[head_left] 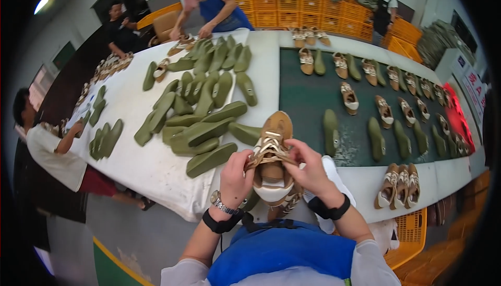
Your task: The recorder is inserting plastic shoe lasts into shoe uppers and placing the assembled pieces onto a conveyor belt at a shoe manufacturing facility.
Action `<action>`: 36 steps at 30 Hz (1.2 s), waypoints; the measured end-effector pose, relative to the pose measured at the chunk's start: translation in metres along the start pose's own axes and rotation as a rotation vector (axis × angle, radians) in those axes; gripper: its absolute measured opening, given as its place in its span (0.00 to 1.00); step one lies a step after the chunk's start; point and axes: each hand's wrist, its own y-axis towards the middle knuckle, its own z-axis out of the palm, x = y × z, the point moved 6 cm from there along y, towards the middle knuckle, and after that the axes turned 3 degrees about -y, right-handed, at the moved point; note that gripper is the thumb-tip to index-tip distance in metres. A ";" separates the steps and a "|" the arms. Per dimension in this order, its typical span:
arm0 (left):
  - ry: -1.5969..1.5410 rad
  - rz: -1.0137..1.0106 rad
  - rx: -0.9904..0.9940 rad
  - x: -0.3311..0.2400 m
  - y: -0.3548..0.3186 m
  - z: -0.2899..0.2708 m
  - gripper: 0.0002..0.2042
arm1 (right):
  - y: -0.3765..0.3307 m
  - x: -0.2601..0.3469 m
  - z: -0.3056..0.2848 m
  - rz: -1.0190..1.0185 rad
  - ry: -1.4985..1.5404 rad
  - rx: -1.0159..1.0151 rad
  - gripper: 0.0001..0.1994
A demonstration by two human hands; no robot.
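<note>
A tan sneaker (276, 130) with cream laces and a white heel lining is held in front of my body, its toe pointing away. My left hand (236, 175) pinches the left edge of its opening, and my right hand (312, 170) pinches the right edge. Between them the sides are spread apart, and the tongue shows under the laces. Beneath the held sneaker another laced shoe (288, 206) is partly hidden. Just beyond my left hand lies a pile of olive-green shoe lasts (211, 129) on the white-covered table (125, 153).
To the right, a dark green belt (308, 95) carries rows of sneakers and lasts. Several tan sneakers (401, 186) stand on its near white ledge. An orange crate (412, 234) sits below. Across the table, a person in a blue apron (224, 17) handles shoes; a person (57, 148) works at left.
</note>
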 end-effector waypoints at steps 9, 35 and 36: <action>0.248 0.271 0.286 -0.046 0.003 0.040 0.32 | -0.018 0.023 0.002 -0.089 -0.072 -0.006 0.21; 0.122 0.293 -0.055 -0.040 0.019 0.022 0.21 | -0.043 -0.024 -0.009 0.397 0.419 0.101 0.32; 0.155 0.303 -0.055 -0.040 0.019 0.024 0.20 | -0.044 -0.023 -0.006 0.393 0.417 0.107 0.32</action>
